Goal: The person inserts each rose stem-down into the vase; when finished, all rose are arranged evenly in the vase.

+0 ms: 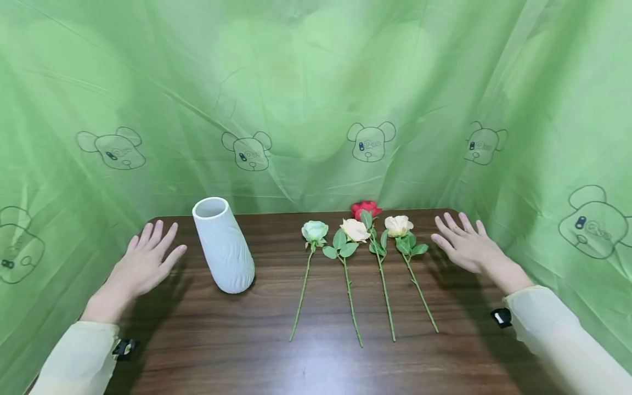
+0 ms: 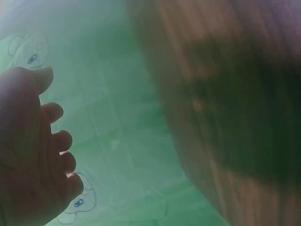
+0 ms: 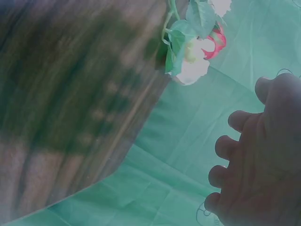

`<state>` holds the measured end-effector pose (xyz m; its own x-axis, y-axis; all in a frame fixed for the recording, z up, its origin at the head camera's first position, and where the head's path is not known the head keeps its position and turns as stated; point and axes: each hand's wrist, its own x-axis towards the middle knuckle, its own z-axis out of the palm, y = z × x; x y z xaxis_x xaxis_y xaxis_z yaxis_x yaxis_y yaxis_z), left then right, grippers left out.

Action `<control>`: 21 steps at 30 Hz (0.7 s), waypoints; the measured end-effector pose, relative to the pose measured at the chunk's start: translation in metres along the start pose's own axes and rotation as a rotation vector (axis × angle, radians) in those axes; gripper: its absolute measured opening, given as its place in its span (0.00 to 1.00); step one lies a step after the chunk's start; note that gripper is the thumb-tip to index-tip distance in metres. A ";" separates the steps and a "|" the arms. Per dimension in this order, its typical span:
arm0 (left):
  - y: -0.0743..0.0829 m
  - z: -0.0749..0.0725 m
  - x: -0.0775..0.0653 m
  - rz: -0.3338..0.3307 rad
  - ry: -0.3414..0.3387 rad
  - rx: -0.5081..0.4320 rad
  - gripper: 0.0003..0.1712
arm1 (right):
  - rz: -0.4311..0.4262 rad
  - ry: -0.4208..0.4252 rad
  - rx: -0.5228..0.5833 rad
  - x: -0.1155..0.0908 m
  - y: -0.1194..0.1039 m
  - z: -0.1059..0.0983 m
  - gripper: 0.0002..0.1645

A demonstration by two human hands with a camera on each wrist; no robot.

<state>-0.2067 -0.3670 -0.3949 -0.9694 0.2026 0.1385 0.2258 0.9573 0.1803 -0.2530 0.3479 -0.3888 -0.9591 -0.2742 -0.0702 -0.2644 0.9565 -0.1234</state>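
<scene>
My left hand (image 1: 146, 263) is held over the table's left side with its fingers spread, holding nothing. Just to its right a tall white vase (image 1: 224, 247) with a rippled surface leans in the head view. Over the right side hovers my right hand (image 1: 466, 247), fingers also spread. Nearest to that hand lies a cream rose (image 1: 399, 225) with green leaves. Further left on the table are a red rose (image 1: 365, 209), another cream rose (image 1: 354, 230) and a pale green rose (image 1: 315, 231), their stems pointing toward me. The right wrist view shows rose blossoms (image 3: 193, 70) beyond the table edge.
A dark brown wooden table (image 1: 237, 340) carries everything. Green fabric (image 1: 306, 99) printed with bear-head outlines hangs behind it and along both sides. Small black devices sit at the left cuff (image 1: 124, 348) and the right cuff (image 1: 502, 317).
</scene>
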 end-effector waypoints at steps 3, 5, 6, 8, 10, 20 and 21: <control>0.002 -0.006 0.002 0.020 0.017 0.005 0.42 | -0.006 0.018 -0.003 0.000 -0.001 -0.006 0.45; 0.003 -0.010 0.003 0.046 0.047 -0.010 0.44 | -0.009 0.032 0.002 0.000 -0.002 -0.010 0.45; 0.004 -0.012 0.003 0.062 0.063 -0.037 0.45 | -0.014 0.042 0.006 0.000 -0.004 -0.012 0.45; 0.006 -0.015 0.004 0.088 0.098 -0.133 0.48 | -0.020 0.054 0.022 0.000 -0.005 -0.015 0.46; 0.009 -0.018 0.004 0.094 0.127 -0.252 0.55 | -0.030 0.076 0.045 -0.001 -0.007 -0.018 0.49; 0.030 -0.031 0.011 0.169 0.082 -0.949 0.67 | -0.042 0.135 0.287 0.004 -0.013 -0.027 0.50; 0.031 -0.032 0.011 0.161 0.070 -0.969 0.64 | -0.038 0.124 0.310 0.005 -0.012 -0.027 0.50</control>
<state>-0.2072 -0.3415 -0.3567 -0.9192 0.2733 0.2836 0.3665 0.3301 0.8699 -0.2572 0.3373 -0.3612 -0.9591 -0.2768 0.0589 -0.2754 0.8646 -0.4202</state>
